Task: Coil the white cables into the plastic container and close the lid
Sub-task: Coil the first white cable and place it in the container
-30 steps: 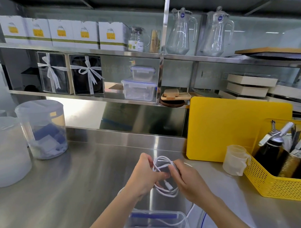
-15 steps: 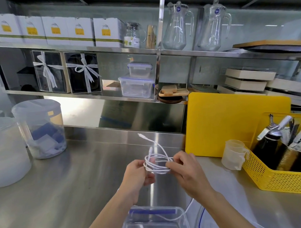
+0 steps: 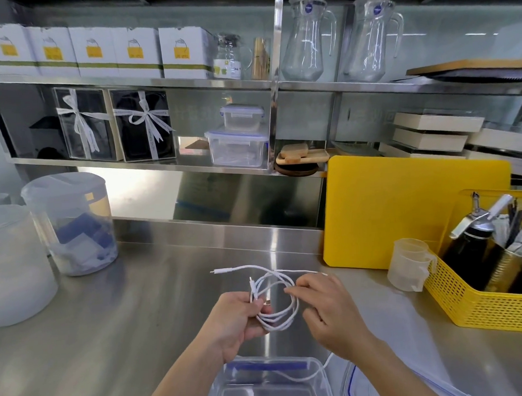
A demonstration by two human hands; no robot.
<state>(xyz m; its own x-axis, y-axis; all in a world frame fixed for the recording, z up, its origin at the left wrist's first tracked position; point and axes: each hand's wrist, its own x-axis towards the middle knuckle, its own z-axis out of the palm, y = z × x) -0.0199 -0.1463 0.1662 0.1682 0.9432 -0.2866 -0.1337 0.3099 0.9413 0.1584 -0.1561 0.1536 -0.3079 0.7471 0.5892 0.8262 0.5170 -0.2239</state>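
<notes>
left to right: two frosted tubs [image 3: 68, 222] sit far left on the steel worktop [image 3: 133, 315], well apart from the action. left hand [image 3: 239, 323] is closed around the left side of the white cable coil [image 3: 275, 304], thumb and fingers pinching the bundled loops. since half a second ago the coil has opened from a flat, tight bunch into a rounder ring of several loops, and the loose plug end [image 3: 216, 272] that stuck up above the hands now pokes out flat to the left (so one more turn got laid, or the bundle was just rotated, hard to say). right hand [image 3: 329, 311] is at the ring's right edge, index finger and thumb pinching a strand at the top right, other fingers loosely curled.

below the hands, the clear plastic container [image 3: 269, 384] is open at the bottom edge, with another white cable [image 3: 301, 378] trailing over its rim. the blue-trimmed lid [image 3: 353, 387] lies just beside it on the right, only partly in view. further right: yellow cutting board [image 3: 414, 210], small measuring cup [image 3: 410, 266], yellow basket [image 3: 476, 305].

judgement: coil nearly formed, short tail left to tuck; nothing of this cable is in the container yet, lid step not started.
</notes>
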